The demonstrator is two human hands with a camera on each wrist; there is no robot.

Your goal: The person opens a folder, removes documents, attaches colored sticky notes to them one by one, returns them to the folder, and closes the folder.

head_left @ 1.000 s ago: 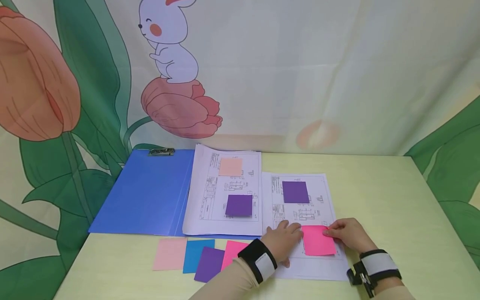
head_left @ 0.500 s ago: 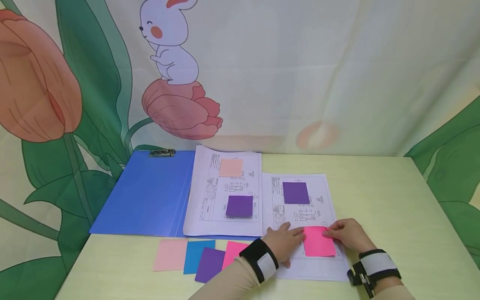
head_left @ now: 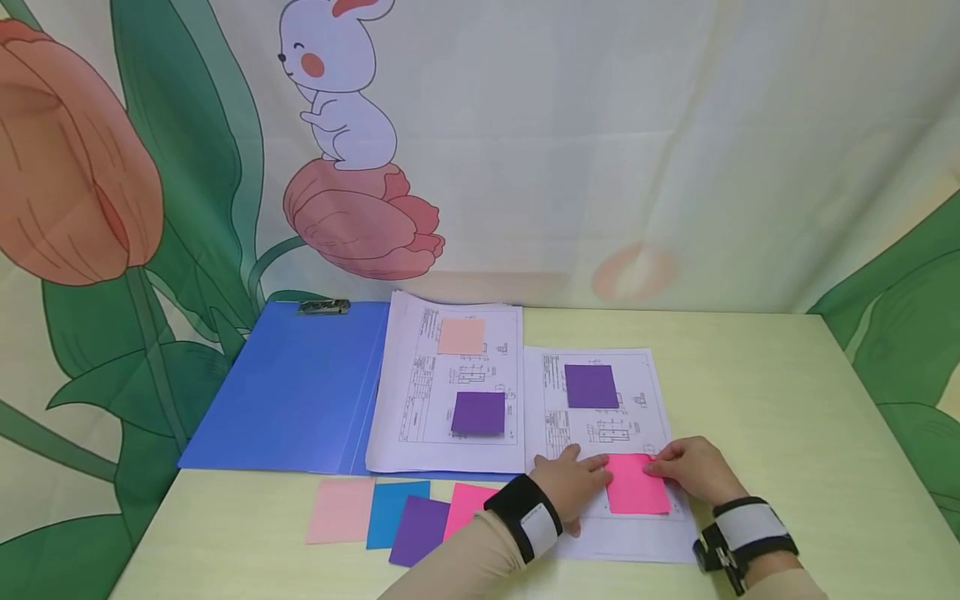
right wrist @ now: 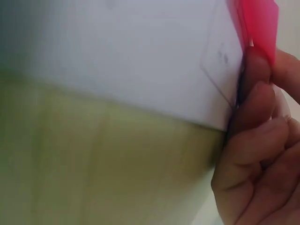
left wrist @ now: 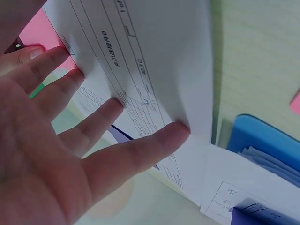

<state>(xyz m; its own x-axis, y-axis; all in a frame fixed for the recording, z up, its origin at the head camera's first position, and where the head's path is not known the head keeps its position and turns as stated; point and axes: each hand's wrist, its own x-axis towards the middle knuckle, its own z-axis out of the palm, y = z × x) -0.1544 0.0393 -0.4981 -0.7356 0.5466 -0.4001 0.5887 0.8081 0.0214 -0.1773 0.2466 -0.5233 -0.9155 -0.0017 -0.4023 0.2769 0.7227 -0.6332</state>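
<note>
A bright pink sticky note (head_left: 630, 487) lies over the lower part of a loose printed drawing sheet (head_left: 637, 540). My right hand (head_left: 697, 468) pinches its upper right corner between thumb and finger; the right wrist view shows that corner of pink paper (right wrist: 261, 23) lifted off the sheet. With fingers spread, my left hand (head_left: 568, 486) rests on the sheet, fingertips at the note's left edge. In the left wrist view these spread fingers (left wrist: 136, 152) touch the printed page. Higher on the same sheet is a purple sticky note (head_left: 591, 387).
To the left lies an open blue folder (head_left: 292, 392) with a metal clip (head_left: 324, 307). Its paper stack (head_left: 390, 417) carries a peach note (head_left: 461, 337) and a purple one (head_left: 478, 413). Along the front are light pink (head_left: 341, 512), blue (head_left: 386, 529), purple and pink squares, partly behind my left sleeve.
My left hand has shifted slightly right along the sheet, and its fingertips now reach the pink sticky note's edge. The right hand keeps its pinch on the corner.
</note>
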